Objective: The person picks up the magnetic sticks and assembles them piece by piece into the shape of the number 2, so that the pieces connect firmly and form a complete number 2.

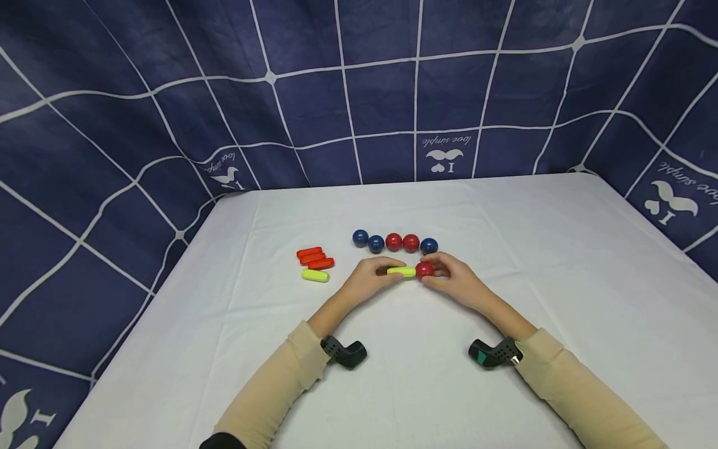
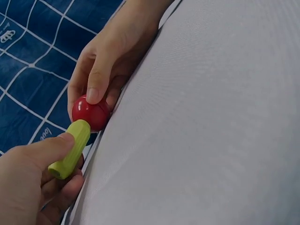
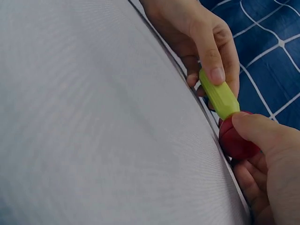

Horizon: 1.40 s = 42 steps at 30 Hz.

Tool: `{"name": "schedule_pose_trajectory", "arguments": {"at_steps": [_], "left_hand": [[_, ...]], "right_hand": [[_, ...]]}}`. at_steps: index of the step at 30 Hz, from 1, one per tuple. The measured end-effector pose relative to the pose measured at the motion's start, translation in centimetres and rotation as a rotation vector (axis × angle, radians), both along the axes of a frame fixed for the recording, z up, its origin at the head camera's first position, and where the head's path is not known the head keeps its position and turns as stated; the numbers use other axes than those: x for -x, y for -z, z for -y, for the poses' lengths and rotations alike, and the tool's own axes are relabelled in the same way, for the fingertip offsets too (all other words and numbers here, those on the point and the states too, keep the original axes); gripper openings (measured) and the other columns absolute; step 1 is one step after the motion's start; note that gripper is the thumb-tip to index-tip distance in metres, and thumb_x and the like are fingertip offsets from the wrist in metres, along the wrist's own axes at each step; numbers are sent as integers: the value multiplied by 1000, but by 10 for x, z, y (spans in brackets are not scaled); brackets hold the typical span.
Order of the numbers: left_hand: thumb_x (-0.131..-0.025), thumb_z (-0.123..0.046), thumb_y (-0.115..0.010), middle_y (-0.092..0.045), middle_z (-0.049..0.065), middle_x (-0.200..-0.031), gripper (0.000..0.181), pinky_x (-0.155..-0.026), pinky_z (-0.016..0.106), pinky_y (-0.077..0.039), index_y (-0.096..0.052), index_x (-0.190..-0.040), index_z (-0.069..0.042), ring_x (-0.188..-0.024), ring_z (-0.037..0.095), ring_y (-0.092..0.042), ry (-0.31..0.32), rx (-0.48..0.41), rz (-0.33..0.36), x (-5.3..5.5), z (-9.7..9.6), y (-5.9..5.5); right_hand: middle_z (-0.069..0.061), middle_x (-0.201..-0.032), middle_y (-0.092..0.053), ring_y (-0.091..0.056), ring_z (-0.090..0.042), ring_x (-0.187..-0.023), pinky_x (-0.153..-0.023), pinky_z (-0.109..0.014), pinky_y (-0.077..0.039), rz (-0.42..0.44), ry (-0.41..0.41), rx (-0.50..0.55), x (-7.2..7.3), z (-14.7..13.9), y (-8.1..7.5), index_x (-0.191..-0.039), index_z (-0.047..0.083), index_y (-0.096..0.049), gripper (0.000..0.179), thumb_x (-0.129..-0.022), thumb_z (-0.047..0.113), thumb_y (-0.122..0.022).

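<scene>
From the head, the left hand (image 1: 366, 279) pinches a yellow stick (image 1: 401, 272); the right hand (image 1: 457, 280) pinches a red ball (image 1: 424, 269). From the left wrist, the stick points long-ways at the ball, between both hands. From the right wrist, its end by the right hand touches the ball.

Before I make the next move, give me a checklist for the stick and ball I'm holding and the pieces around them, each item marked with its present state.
1. Left hand grips the yellow-green stick: ok.
2. Right hand grips the red ball: ok.
3. Stick's end meets the ball: ok, they touch in both wrist views.
4. Joint firmly seated: cannot tell, the pictures don't show how tight it is.
5. Right fingertips clear of the rightmost blue ball: cannot tell, they look very close in the head view.
6. A hand free for the spare yellow-green stick: not ok, both are occupied.
</scene>
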<state>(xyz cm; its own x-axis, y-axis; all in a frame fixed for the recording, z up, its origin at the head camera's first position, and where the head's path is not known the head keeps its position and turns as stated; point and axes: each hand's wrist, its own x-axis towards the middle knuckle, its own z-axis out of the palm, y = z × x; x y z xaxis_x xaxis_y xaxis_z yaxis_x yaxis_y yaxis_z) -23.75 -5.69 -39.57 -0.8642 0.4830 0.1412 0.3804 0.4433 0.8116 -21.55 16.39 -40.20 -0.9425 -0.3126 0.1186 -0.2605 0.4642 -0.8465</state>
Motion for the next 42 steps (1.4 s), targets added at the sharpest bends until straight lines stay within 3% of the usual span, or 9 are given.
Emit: {"name": "schedule_pose_trajectory", "arguments": {"at_steps": [5,13,20,27,32,42], "left_hand": [[-87,-25,-60,-65,2,-100,25,-77,22,-46,-66,-109,-14,-86,12,-55,-1,52,-54,3,7,-7],[-88,-24,-59,-65,4,-101,21,-76,25,-45,-67,-104,-12,-86,16,-55,-157,43,-92,17,35,-15],[-88,-23,-59,-65,8,-101,23,-80,31,-45,-67,-104,-9,-91,19,-56,-278,10,-151,31,72,-20],[-89,-23,-58,-62,11,-101,23,-77,28,-41,-65,-106,-9,-90,21,-52,-437,7,-81,38,106,-18],[-90,-21,-56,-60,12,-105,25,-84,33,-43,-63,-110,-8,-95,23,-52,-412,88,-83,42,106,-14],[-89,-26,-57,-53,8,-126,37,-93,41,-42,-54,-123,-13,-109,24,-53,-280,285,-168,51,69,-19]], "right_hand": [[-16,-118,-56,-59,-28,-102,-88,-39,-48,-7,21,-30,0,-3,-3,-123,6,-52,44,-84,23,-65],[-13,-114,-59,-59,-23,-98,-84,-30,-48,-19,34,-60,3,-13,-4,-122,9,-55,45,-83,28,-65],[-10,-111,-60,-58,-21,-97,-81,-19,-47,-8,30,-67,4,-17,-5,-121,11,-56,43,-83,29,-65],[-11,-113,-60,-58,-21,-97,-81,-21,-47,0,46,-74,3,-16,-4,-121,11,-55,43,-83,30,-65],[-12,-113,-59,-58,-21,-96,-81,-23,-48,3,65,-66,5,-15,-3,-120,10,-55,43,-83,30,-65],[-12,-112,-59,-57,-20,-94,-81,-24,-47,5,77,-72,6,-14,-1,-120,9,-56,43,-84,31,-64]]}}
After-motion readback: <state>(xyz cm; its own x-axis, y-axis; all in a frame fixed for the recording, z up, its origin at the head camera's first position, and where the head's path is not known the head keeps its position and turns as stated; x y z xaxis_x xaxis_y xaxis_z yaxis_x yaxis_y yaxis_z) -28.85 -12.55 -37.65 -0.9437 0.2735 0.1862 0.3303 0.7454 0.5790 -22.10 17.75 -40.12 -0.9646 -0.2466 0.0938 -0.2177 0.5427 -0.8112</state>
